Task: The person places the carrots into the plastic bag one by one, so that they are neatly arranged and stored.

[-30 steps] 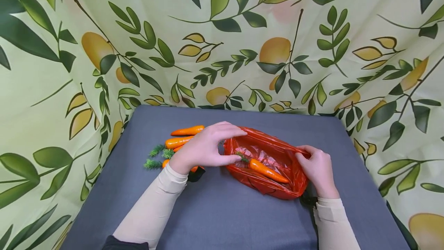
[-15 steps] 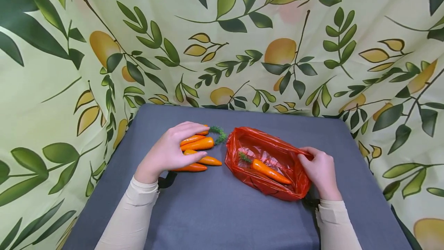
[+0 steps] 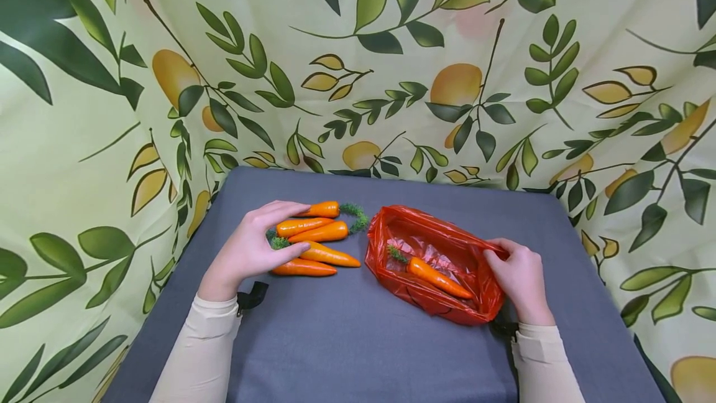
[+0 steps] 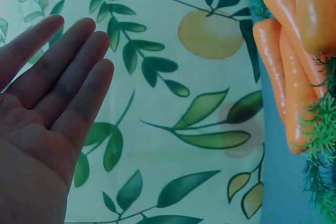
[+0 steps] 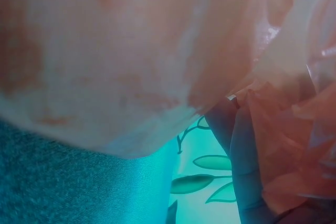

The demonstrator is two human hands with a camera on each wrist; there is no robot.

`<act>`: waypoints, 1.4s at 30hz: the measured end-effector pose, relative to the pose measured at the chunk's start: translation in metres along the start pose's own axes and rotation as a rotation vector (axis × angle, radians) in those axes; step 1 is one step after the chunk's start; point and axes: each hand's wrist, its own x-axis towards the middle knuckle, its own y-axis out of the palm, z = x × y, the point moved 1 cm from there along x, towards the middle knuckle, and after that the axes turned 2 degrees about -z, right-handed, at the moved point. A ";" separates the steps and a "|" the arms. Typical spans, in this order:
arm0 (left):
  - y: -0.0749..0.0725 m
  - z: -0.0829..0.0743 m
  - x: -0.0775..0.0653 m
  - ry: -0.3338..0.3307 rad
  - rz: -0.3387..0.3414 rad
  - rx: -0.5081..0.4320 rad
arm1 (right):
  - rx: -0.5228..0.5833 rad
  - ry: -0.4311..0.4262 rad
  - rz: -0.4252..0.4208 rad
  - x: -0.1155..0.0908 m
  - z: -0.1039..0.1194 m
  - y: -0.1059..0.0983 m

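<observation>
My right hand [image 3: 521, 275] pinches the right end of a red plastic bag [image 3: 433, 311], whose mouth gapes upward. Inside the bag lies one orange carrot [image 3: 439, 277] with a green leafy top. Several more carrots [image 3: 330, 255] lie in a loose group left of the bag, partly hidden behind my left hand [image 3: 246, 250]. That hand hovers at the group's left side, fingers extended, thumb apart, holding nothing. In the left wrist view its palm [image 4: 42, 119] is bare and carrots [image 4: 294, 82] appear at the right. The bag [image 5: 115, 66] fills most of the right wrist view.
A grey cloth-covered table [image 3: 358, 353] lies under everything. Patterned fabric [image 3: 380, 79] with leaves and fruit hangs behind the table and along both sides. A dark camera mount [image 3: 253, 296] sits at my left wrist.
My left hand has moved left, away from the bag's mouth to the carrots, uncovering more of them. My right hand keeps its hold on the bag, and the carrot stays inside.
</observation>
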 end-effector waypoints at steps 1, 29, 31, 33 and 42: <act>0.000 0.001 -0.001 -0.009 0.001 -0.007 | 0.000 0.000 0.000 0.000 0.000 0.000; 0.023 0.051 -0.033 -0.174 0.117 -0.006 | -0.008 0.004 -0.009 0.001 -0.004 -0.001; 0.026 0.054 -0.036 -0.192 0.132 -0.017 | -0.004 0.012 -0.004 0.001 -0.005 -0.001; 0.028 0.057 -0.038 -0.219 0.145 -0.021 | -0.001 0.018 0.003 0.001 -0.005 -0.001; 0.036 0.066 -0.042 -0.238 0.166 -0.001 | -0.001 0.018 0.002 0.001 -0.006 -0.001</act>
